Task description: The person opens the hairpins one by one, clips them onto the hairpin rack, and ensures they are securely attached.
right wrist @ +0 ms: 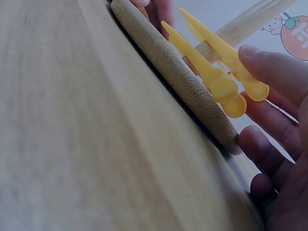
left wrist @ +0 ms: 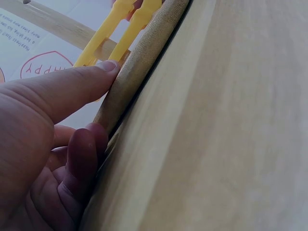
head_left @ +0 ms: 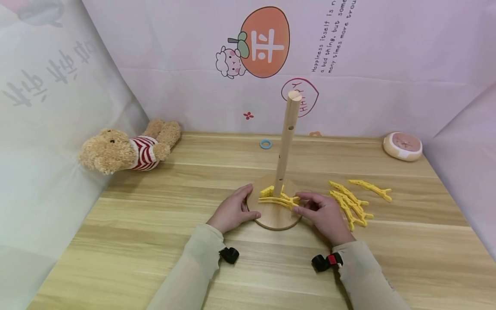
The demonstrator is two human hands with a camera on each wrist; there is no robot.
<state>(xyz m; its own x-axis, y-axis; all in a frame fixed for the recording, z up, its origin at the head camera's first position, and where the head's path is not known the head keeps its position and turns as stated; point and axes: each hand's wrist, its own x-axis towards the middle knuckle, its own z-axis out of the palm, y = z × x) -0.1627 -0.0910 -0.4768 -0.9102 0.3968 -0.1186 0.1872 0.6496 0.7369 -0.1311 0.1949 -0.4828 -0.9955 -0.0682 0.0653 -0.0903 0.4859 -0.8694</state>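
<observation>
A round wooden base carries an upright wooden post with several holes along it. My left hand grips the base's left edge, its thumb on the rim and other fingers curled by the side. At the base's right, my right hand pinches the forked end of a yellow alligator hair clip between thumb and fingers, in front of the post's foot. Another yellow clip sits behind it on the base. In the right wrist view, two yellow clip shapes overlap by the fingertips.
Several more yellow clips lie right of my right hand. A blue ring is near the back edge. A teddy bear in a striped top lies at back left, and a rounded beige-and-pink object stands at back right.
</observation>
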